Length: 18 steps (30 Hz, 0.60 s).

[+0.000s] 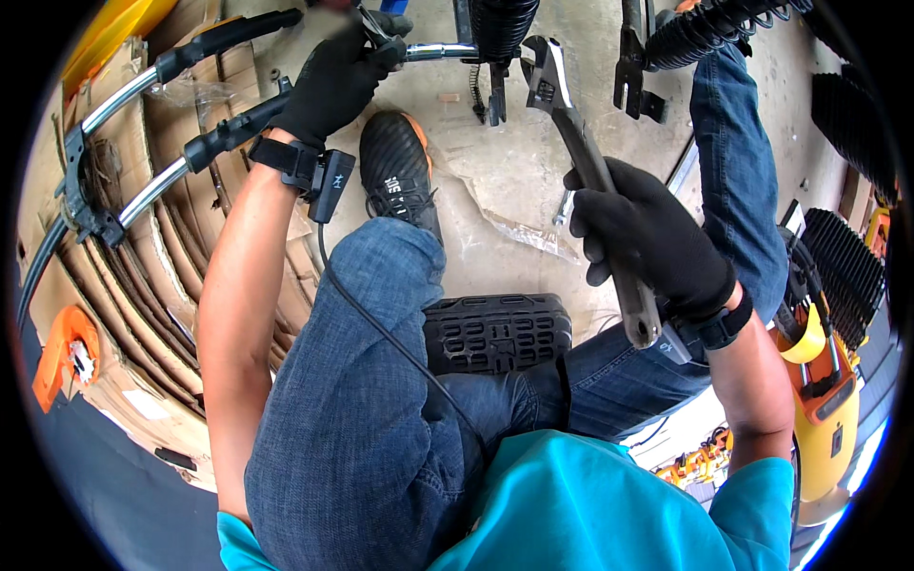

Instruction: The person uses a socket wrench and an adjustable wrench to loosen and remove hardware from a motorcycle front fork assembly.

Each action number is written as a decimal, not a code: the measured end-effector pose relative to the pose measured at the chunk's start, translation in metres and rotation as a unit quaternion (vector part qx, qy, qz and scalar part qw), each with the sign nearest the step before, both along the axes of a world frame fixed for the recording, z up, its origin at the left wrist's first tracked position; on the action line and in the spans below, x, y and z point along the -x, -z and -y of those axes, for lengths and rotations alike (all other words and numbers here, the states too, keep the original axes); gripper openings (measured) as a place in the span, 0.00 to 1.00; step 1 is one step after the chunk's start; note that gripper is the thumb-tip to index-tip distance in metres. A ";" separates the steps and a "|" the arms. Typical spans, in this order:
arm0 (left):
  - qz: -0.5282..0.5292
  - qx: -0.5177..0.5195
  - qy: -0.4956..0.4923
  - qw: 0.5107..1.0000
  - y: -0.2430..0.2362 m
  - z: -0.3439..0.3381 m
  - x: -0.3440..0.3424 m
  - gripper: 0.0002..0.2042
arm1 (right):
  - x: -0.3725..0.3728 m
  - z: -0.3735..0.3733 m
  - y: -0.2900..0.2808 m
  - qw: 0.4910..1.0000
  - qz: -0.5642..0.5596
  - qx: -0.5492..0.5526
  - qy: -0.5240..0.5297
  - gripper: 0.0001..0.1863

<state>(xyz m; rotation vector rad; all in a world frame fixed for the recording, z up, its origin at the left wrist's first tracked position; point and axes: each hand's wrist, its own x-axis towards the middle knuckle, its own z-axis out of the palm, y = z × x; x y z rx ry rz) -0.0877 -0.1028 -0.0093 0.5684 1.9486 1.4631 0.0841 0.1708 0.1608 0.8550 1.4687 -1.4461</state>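
My right hand [652, 238], in a black glove, is closed around the long handle of an adjustable wrench [583, 143]. The wrench's jaw end points up, beside the lower end of a black bellows-covered strut [503, 33]. A chrome rod [438, 52] runs left from that strut to my left hand [333, 86], also gloved in black. The left fingers are closed on a shiny metal tool [374, 27] at the top edge; its kind is partly hidden by the hand. Whether the wrench jaws touch the strut, I cannot tell.
Flattened cardboard [143, 285] is stacked at left, with a chrome-and-black handlebar frame [143, 195] over it. A black ridged case [497, 333] sits between my legs. Another bellows strut [709, 33] stands at upper right. A yellow machine [826, 438] is at right.
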 end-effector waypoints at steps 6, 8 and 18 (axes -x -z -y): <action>-0.035 0.012 -0.009 0.999 0.001 0.000 -0.005 0.16 | 0.024 -0.009 -0.014 0.999 -0.002 0.005 -0.034 0.19; -0.033 0.024 0.002 0.999 0.004 0.002 -0.003 0.16 | 0.028 -0.018 -0.013 0.997 -0.009 0.040 -0.060 0.19; -0.035 0.022 0.005 0.999 0.005 0.003 0.000 0.15 | 0.041 -0.053 0.017 0.729 -0.535 -0.006 -0.427 0.14</action>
